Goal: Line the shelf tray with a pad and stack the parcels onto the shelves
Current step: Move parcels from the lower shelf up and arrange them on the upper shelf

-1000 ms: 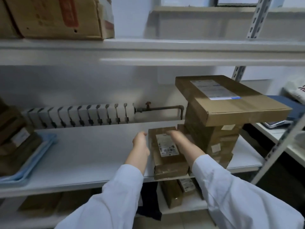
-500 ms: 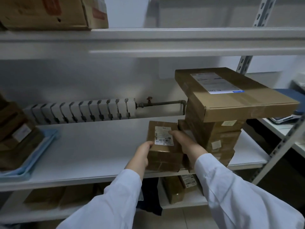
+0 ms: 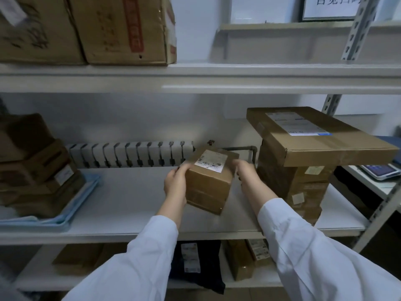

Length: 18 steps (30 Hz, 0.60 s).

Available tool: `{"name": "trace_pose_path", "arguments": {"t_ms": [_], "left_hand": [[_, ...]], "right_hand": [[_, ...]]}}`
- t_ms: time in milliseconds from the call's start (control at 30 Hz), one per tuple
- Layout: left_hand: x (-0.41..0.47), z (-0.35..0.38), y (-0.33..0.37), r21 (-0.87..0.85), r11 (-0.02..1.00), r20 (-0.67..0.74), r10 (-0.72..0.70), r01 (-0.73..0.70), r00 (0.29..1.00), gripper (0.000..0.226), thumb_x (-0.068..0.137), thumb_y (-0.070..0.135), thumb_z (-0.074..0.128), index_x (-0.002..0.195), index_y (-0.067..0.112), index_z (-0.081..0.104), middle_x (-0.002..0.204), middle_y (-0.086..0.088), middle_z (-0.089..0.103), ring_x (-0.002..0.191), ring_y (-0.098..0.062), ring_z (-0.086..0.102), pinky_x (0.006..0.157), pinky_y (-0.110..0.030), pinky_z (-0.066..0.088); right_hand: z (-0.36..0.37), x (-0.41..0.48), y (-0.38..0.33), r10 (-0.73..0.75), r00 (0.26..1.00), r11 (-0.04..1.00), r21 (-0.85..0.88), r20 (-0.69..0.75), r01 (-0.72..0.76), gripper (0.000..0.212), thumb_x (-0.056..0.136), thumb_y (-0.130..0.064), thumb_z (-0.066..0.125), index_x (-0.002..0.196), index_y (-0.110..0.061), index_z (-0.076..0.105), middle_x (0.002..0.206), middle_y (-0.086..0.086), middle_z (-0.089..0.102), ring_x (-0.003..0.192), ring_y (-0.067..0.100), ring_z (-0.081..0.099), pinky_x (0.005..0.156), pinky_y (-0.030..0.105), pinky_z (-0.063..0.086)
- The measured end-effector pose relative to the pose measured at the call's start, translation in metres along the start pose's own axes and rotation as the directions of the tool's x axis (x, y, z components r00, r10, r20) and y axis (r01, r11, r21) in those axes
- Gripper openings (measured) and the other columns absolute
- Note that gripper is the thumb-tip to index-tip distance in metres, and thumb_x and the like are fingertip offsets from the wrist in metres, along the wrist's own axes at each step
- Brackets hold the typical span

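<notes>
Small parcel [image 3: 208, 183] is in the air over the middle shelf [image 3: 130, 205]. It looks clear of the board, label [image 3: 211, 161] up, tilted so its near right corner hangs lowest. Long axis runs roughly away from me.

Clamped from both sides:
- Left grip [image 3: 175, 185]: palm flat on the left face, fingers hooked over the top edge.
- Right grip [image 3: 246, 172]: on the far right side, fingers curled behind it, wrist cocked inward.

Both forearms reach forward, roughly level.

Blue tray [image 3: 71, 211] with stacked parcels [image 3: 36, 170] sits well apart to the left, so the left grip is the nearer one. Right stack [image 3: 303, 192] is just beside the right grip, its top flat box [image 3: 325, 137] above parcel height.

My read is that the drop spot isn't settled. The tray means a sideways carry left. The right stack means a lift over the flat box's overhanging edge.
</notes>
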State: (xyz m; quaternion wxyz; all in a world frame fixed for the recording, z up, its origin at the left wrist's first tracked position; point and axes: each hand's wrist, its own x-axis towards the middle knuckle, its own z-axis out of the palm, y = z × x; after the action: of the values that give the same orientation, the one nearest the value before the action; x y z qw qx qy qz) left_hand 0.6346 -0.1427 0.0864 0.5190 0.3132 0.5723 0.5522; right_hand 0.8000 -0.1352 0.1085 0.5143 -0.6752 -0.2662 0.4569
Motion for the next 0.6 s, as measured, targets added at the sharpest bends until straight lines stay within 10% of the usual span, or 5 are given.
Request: {"name": "trace_pose_path", "arguments": {"t_ms": [233, 367, 600], "left_hand": [[-0.010, -0.069, 0.044, -0.209, 0.978, -0.055, -0.036, 0.024, 0.998, 0.027, 0.069, 0.041, 0.066, 0.081, 0.017, 0.063, 0.100, -0.010, 0.069, 0.089, -0.028, 0.065, 0.075, -0.037, 0.053], [-0.020, -0.098, 0.062, -0.237, 0.968, 0.001, -0.081, 0.079, 0.997, 0.028, 0.080, 0.049, 0.054, 0.085, 0.022, 0.061, 0.084, 0.001, 0.065, 0.071, -0.017, 0.056, 0.057, -0.025, 0.040], [-0.032, -0.158, 0.081, -0.154, 0.960, 0.218, -0.198, 0.234, 0.956, 0.042, 0.073, 0.061, 0.045, 0.075, 0.022, 0.062, 0.080, -0.006, 0.061, 0.073, -0.026, 0.059, 0.072, -0.030, 0.044]], "right_hand": [[0.023, -0.045, -0.024, -0.067, 0.996, 0.981, 0.180, -0.064, 0.077, 0.082, 0.087, -0.048, 0.056, 0.149, -0.013, 0.016, 0.152, 0.013, 0.028, 0.137, 0.035, 0.028, 0.110, 0.045, 0.027], [0.043, -0.081, -0.037, -0.212, 0.977, 0.954, 0.208, -0.036, 0.215, 0.071, 0.087, -0.061, 0.044, 0.140, -0.015, 0.041, 0.136, 0.005, 0.050, 0.122, 0.028, 0.048, 0.104, 0.044, 0.038], [0.053, -0.137, -0.061, -0.507, 0.862, 0.856, -0.110, 0.012, 0.505, 0.040, 0.092, -0.055, 0.042, 0.089, -0.018, 0.058, 0.098, 0.000, 0.058, 0.096, 0.022, 0.052, 0.082, 0.034, 0.036]]}}
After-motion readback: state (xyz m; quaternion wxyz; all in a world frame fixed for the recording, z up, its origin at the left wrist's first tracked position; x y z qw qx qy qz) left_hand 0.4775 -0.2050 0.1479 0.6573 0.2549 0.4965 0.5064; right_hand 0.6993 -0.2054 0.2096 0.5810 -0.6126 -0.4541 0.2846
